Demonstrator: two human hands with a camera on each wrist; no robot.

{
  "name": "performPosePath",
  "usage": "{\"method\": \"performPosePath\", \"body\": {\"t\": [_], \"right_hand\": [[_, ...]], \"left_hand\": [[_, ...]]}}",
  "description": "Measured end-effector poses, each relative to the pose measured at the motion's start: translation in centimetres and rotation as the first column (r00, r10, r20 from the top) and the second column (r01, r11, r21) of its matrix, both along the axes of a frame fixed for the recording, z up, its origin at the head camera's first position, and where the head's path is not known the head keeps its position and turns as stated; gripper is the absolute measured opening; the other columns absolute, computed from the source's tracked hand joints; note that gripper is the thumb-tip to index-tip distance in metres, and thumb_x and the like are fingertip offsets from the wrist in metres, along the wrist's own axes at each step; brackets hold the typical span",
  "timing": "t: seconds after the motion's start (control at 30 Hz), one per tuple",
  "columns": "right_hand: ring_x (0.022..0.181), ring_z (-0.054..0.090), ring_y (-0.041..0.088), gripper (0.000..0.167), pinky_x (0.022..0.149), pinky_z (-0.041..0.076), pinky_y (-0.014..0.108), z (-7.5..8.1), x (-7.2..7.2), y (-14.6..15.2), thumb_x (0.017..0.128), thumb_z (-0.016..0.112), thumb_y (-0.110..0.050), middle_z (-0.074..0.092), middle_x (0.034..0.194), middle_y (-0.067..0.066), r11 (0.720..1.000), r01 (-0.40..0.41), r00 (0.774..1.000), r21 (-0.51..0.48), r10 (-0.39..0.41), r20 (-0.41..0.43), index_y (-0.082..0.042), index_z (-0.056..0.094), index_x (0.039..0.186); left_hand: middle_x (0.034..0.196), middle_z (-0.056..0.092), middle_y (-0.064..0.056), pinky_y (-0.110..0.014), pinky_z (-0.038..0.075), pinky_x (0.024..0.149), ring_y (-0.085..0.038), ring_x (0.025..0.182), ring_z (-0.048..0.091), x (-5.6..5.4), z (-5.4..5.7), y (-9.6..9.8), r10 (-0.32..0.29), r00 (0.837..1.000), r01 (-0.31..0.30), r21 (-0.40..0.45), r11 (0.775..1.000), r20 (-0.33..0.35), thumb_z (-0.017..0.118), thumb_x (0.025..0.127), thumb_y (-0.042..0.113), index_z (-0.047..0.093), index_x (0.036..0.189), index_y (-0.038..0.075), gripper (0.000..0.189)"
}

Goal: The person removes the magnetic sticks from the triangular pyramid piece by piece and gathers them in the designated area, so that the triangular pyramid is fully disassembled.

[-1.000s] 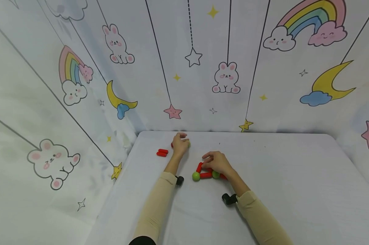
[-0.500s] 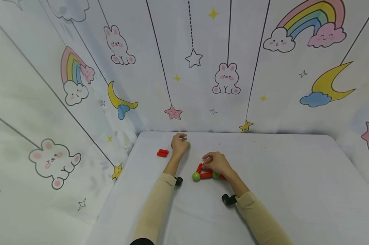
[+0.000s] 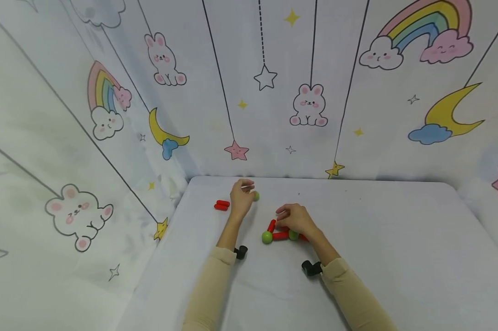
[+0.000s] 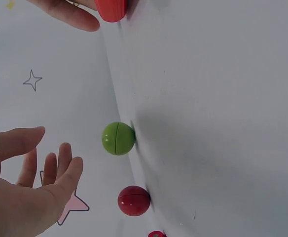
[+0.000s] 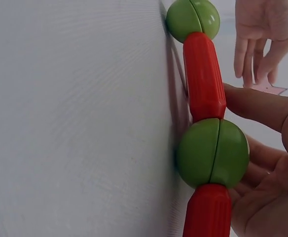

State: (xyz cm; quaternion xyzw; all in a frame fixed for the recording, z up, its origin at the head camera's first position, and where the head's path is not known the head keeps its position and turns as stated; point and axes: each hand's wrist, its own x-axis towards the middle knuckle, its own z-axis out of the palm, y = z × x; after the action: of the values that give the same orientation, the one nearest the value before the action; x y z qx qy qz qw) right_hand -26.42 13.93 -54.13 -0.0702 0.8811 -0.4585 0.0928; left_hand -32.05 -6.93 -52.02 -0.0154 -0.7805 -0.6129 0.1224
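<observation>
My left hand (image 3: 241, 198) hovers near the table's far edge, fingers loosely bent and holding nothing. Close by are a loose green ball (image 4: 118, 138) and a red ball (image 4: 134, 200); the left hand covers the red one in the head view. My right hand (image 3: 296, 219) is at a joined shape of red rods (image 3: 280, 236) and green balls (image 3: 267, 237). In the right wrist view its thumb (image 5: 255, 104) lies right at a red rod (image 5: 204, 74), with the other fingers relaxed behind a green ball (image 5: 213, 153). Part of the shape is hidden under that hand.
Two loose red rods (image 3: 221, 205) lie side by side, left of my left hand. A white cloth covers the table (image 3: 381, 239). Behind it hangs a printed curtain (image 3: 369, 92) with rabbits, stars and rainbows.
My left hand has shifted slightly, uncovering more of the loose green ball and hiding the red one. The head view has turned a little. My right hand stays at the joined shape.
</observation>
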Motion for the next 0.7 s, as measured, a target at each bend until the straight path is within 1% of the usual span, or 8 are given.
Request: {"method": "performPosePath", "body": {"t": [0.1, 0.2, 0.33, 0.43, 0.53, 0.7], "right_hand": [[0.091, 0.070, 0.017, 0.036, 0.088, 0.058, 0.041, 0.2, 0.0, 0.1, 0.087, 0.084, -0.016, 0.077, 0.097, 0.000, 1.000, 0.001, 1.000, -0.011, -0.001, -0.013, -0.006, 0.074, 0.121], [0.095, 0.070, 0.019, 0.038, 0.090, 0.058, 0.044, 0.6, 0.3, 0.2, 0.087, 0.084, -0.016, 0.077, 0.101, 0.001, 1.000, 0.004, 1.000, -0.028, -0.004, -0.023, -0.005, 0.074, 0.122], [0.100, 0.070, 0.021, 0.039, 0.093, 0.057, 0.046, 0.9, 0.5, 0.3, 0.088, 0.084, -0.018, 0.076, 0.106, 0.003, 0.999, 0.007, 1.000, -0.033, -0.008, -0.027, -0.005, 0.074, 0.123], [0.101, 0.070, 0.022, 0.038, 0.094, 0.057, 0.046, 0.9, 0.7, 0.4, 0.088, 0.084, -0.018, 0.076, 0.107, 0.004, 1.000, 0.012, 1.000, -0.025, -0.013, -0.027, -0.005, 0.074, 0.123], [0.101, 0.070, 0.023, 0.037, 0.093, 0.059, 0.045, 0.9, 1.0, 0.5, 0.088, 0.084, -0.017, 0.076, 0.107, 0.004, 1.000, 0.018, 1.000, -0.015, -0.018, -0.025, -0.006, 0.074, 0.122], [0.100, 0.072, 0.023, 0.038, 0.089, 0.060, 0.043, 0.7, 1.5, 0.7, 0.086, 0.086, -0.015, 0.076, 0.107, 0.005, 1.000, -0.002, 1.000, -0.007, 0.002, -0.026, -0.006, 0.074, 0.121]], "left_hand": [[0.123, 0.064, -0.018, -0.040, 0.056, 0.101, -0.033, 0.115, 0.068, 0.9, 0.1, 0.0, -0.024, 1.000, 0.024, 0.022, 0.999, 0.003, 0.067, 0.089, -0.011, 0.067, 0.118, -0.003, 0.031], [0.125, 0.065, -0.019, -0.039, 0.059, 0.096, -0.034, 0.116, 0.068, 1.8, 0.1, 0.0, -0.054, 0.998, 0.054, 0.026, 0.998, 0.022, 0.068, 0.091, -0.009, 0.066, 0.120, -0.003, 0.029], [0.124, 0.066, -0.021, -0.037, 0.061, 0.092, -0.034, 0.116, 0.069, 3.0, 0.0, 0.0, -0.116, 0.990, 0.115, 0.010, 0.993, 0.085, 0.073, 0.092, -0.003, 0.065, 0.124, -0.002, 0.033], [0.127, 0.065, -0.023, -0.038, 0.061, 0.091, -0.033, 0.116, 0.069, 3.8, -0.2, 0.1, -0.172, 0.975, 0.175, -0.010, 0.984, 0.142, 0.075, 0.091, -0.002, 0.063, 0.127, -0.002, 0.038], [0.131, 0.063, -0.023, -0.038, 0.061, 0.090, -0.032, 0.114, 0.070, 4.4, -0.6, 0.3, -0.223, 0.955, 0.236, -0.047, 0.971, 0.195, 0.076, 0.090, -0.001, 0.063, 0.129, 0.000, 0.041], [0.130, 0.065, -0.017, -0.041, 0.060, 0.091, -0.028, 0.112, 0.070, 5.4, -1.2, 0.5, -0.267, 0.921, 0.319, -0.157, 0.935, 0.282, 0.080, 0.090, 0.006, 0.064, 0.130, 0.006, 0.043]]}}
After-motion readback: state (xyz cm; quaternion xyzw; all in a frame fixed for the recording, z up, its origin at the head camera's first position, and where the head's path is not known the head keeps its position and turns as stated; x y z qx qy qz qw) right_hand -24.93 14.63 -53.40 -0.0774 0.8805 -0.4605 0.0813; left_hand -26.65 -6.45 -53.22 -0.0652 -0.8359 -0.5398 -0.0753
